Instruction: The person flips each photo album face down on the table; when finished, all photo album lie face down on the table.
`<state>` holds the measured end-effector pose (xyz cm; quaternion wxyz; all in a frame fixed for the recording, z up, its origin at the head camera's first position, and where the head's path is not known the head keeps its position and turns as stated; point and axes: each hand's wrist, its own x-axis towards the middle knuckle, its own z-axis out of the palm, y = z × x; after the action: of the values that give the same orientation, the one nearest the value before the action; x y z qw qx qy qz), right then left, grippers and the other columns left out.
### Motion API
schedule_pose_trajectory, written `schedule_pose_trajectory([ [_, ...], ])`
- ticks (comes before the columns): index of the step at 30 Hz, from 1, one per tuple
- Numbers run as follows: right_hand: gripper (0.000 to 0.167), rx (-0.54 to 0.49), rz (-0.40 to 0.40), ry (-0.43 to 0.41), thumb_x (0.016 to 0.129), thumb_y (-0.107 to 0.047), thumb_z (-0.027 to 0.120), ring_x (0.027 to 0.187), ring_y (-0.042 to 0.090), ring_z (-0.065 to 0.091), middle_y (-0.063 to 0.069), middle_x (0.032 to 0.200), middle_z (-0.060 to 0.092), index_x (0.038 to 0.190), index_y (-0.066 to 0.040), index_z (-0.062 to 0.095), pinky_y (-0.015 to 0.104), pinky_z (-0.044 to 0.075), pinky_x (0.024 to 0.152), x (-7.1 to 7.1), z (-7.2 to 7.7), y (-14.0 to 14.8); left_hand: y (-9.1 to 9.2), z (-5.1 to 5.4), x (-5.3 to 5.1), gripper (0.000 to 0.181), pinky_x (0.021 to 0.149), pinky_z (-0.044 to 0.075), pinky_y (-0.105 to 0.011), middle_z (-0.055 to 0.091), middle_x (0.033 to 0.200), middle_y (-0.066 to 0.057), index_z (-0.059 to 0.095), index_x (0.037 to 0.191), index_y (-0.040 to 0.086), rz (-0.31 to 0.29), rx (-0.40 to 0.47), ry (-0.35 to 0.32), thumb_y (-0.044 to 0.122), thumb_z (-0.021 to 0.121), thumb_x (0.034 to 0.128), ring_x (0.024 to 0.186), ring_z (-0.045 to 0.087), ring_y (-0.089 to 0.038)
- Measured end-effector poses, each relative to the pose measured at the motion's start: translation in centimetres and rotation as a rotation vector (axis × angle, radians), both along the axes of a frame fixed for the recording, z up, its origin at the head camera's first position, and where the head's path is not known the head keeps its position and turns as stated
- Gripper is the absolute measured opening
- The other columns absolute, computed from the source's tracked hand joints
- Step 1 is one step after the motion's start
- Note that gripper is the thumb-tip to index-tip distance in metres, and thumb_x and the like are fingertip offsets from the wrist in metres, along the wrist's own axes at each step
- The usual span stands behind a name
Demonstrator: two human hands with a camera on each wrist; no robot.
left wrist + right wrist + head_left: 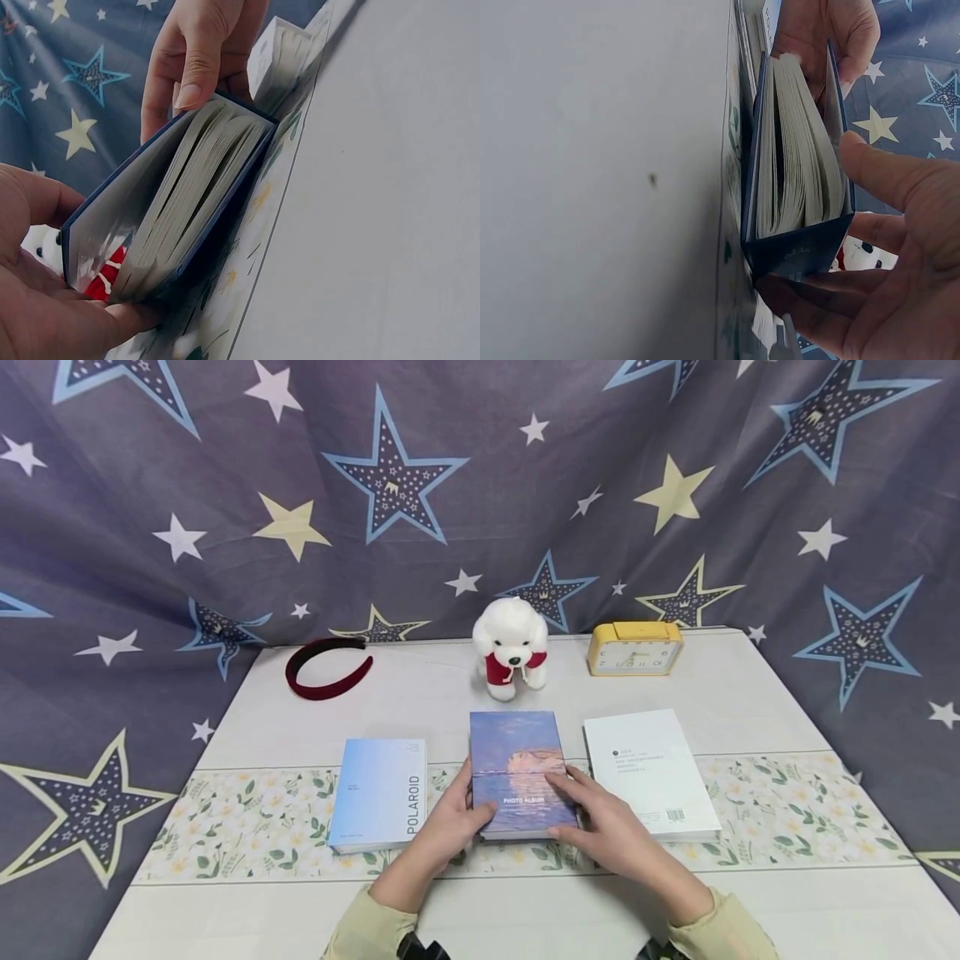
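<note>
A blue photo album (517, 747) with a painted sea and cliff cover lies in the middle of the table. My left hand (453, 814) grips its left side, thumb over the front cover. The right hand (611, 827) holds the opposite side, thumb and fingers at the cover and edge. In the left wrist view the album (202, 187) has its cover slightly raised from the cream pages, and my left hand (45, 292) is at the cover's free edge. The right wrist view puts my right hand (900, 262) around the dark blue spine (799, 247).
A light blue Polaroid book (375, 793) lies left, a white book (648, 772) right. Farther back are a dark red headband (326, 689), a white plush dog (510, 635) in red and a yellow alarm clock (636, 650). A star-patterned curtain (465, 460) hangs behind the table.
</note>
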<state>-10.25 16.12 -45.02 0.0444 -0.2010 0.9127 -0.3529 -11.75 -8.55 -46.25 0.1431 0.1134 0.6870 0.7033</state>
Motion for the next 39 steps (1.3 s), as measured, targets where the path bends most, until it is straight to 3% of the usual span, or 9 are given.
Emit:
schedule_pose_trajectory([
  [11,0.068,0.021,-0.008,-0.005,0.087,-0.039,0.072,0.133,0.044,0.04,0.023,0.153,0.033,0.147,-0.02,0.046,0.062,0.039,0.099,0.1,0.0,-0.2,-0.1,-0.2,-0.1,0.08,0.112,0.028,-0.038,0.022,0.158,-0.02,0.005,0.157,0.007,0.003,-0.033,0.003,-0.008,0.048,0.0912,0.141,0.031,-0.031],
  [19,0.068,0.033,-0.009,-0.026,0.088,-0.04,0.07,0.134,0.044,0.039,0.022,0.153,0.033,0.148,-0.022,0.044,0.062,0.039,0.099,0.1,0.1,-0.4,-0.3,-0.1,-0.1,0.081,0.113,0.026,-0.041,0.023,0.158,-0.019,0.003,0.157,0.009,-0.002,-0.089,0.025,-0.007,0.048,0.0923,0.141,0.032,-0.031],
  [22,0.066,0.037,-0.007,-0.019,0.089,-0.039,0.07,0.132,0.044,0.041,0.023,0.151,0.036,0.147,-0.02,0.046,0.061,0.039,0.099,0.1,0.2,-0.4,-0.3,0.0,-0.1,0.082,0.115,0.019,-0.046,0.018,0.159,-0.022,0.003,0.156,0.003,0.047,-0.205,0.045,-0.002,0.053,0.0918,0.144,0.023,-0.034],
  [26,0.063,0.045,0.004,0.002,0.089,-0.036,0.071,0.13,0.044,0.045,0.023,0.146,0.042,0.145,-0.016,0.049,0.059,0.041,0.099,0.1,0.2,-0.5,-0.6,0.1,0.0,0.086,0.116,0.011,-0.053,0.009,0.158,-0.028,0.004,0.152,-0.01,0.114,-0.429,0.095,0.008,0.061,0.0901,0.146,0.01,-0.04],
  [27,0.062,0.049,0.006,0.003,0.09,-0.035,0.071,0.129,0.043,0.045,0.023,0.146,0.044,0.144,-0.015,0.049,0.059,0.041,0.099,0.1,0.2,-0.6,-0.6,0.1,0.1,0.087,0.116,0.013,-0.053,0.01,0.157,-0.03,0.005,0.151,-0.011,0.121,-0.473,0.113,0.01,0.063,0.0897,0.145,0.011,-0.041],
  [34,0.056,0.076,0.001,0.046,0.09,-0.032,0.071,0.128,0.044,0.046,0.025,0.144,0.046,0.138,-0.01,0.056,0.06,0.04,0.1,0.3,0.8,-1.4,-0.5,0.4,0.8,0.079,0.11,0.028,-0.055,0.018,0.152,-0.037,0.029,0.146,-0.013,0.088,-0.763,0.292,0.019,0.071,0.0874,0.138,0.027,-0.049],
  [39,0.054,0.056,0.013,0.12,0.089,-0.029,0.072,0.129,0.042,0.046,0.022,0.144,0.047,0.136,-0.008,0.058,0.06,0.039,0.101,0.1,1.2,-2.4,-0.7,0.6,1.4,0.071,0.111,0.028,-0.053,0.021,0.153,-0.034,0.039,0.144,-0.009,0.048,-0.888,0.372,0.025,0.07,0.0895,0.139,0.027,-0.046],
])
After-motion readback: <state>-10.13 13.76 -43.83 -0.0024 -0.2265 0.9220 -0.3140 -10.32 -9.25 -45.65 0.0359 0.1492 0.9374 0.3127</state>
